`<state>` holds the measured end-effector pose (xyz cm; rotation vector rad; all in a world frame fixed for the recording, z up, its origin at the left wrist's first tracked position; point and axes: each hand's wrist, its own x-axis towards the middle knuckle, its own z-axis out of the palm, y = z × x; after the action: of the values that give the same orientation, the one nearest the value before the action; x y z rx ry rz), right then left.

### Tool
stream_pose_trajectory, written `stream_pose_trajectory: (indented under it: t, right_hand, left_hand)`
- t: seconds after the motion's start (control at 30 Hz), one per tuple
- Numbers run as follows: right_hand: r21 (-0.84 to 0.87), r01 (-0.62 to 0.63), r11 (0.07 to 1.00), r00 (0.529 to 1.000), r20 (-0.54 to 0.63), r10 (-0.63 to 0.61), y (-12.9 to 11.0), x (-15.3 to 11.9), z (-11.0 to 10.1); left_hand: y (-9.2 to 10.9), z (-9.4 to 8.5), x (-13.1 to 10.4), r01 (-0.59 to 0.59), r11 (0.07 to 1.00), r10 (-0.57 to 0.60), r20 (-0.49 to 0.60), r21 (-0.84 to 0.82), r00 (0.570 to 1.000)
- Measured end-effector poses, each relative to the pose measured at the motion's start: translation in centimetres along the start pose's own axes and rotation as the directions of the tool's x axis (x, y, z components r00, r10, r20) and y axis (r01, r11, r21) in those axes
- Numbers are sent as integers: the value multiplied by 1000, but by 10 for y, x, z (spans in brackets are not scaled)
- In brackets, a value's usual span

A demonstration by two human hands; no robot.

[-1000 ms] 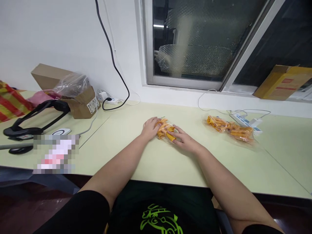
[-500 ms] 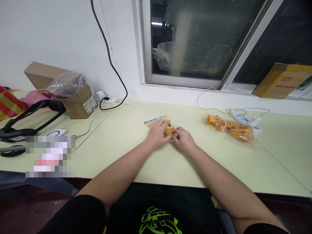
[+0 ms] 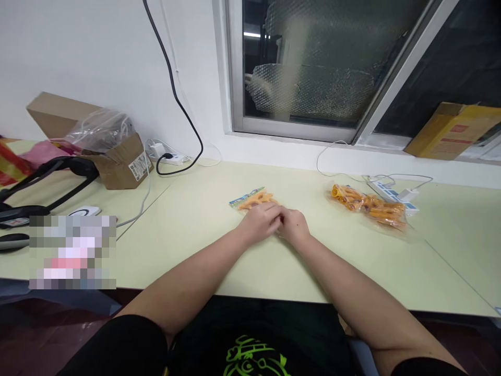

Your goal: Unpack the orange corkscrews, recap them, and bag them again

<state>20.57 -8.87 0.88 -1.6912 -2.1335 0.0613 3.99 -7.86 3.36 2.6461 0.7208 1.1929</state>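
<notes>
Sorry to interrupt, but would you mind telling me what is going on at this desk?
A person seated at the pale green table has both hands together on a small clear packet of orange pieces. The left hand and right hand meet at the packet's near edge, covering it, so the grip is hidden. A second bag of orange pieces lies apart to the right, untouched.

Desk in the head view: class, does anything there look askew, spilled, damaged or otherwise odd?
Nothing is spilled or broken. The cardboard box at the left lies tipped, clear plastic bulging from it. Both hands, left hand and right hand, rest on a small packet of orange pieces.
</notes>
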Motion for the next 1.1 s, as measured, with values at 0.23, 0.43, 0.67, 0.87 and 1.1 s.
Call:
stream_pose_trajectory:
  t: [0.23, 0.43, 0.67, 0.87, 1.1]
  right_hand:
    - [185, -94, 978, 995, -3, 96, 14, 2, -6]
    - [707, -16, 707, 998, -33, 55, 33, 1, -10]
    - [657, 251, 710, 941, -339, -19, 46, 1, -29]
    - [562, 278, 779, 918, -393, -44, 66, 3, -34]
    - [817, 218, 534, 976, -198, -95, 68, 5, -28]
  left_hand:
    - [-3, -5, -1, 58, 987, -56, 21, -149, 998]
    - [-33, -19, -12, 183, 983, -175, 217, -17, 960]
    - [-41, -2, -9, 279, 949, -306, 207, 148, 929]
    - [-40, -9, -7, 354, 934, -355, 28, 53, 934]
    - [-42, -14, -2, 432, 590, -715, -193, -682, 672]
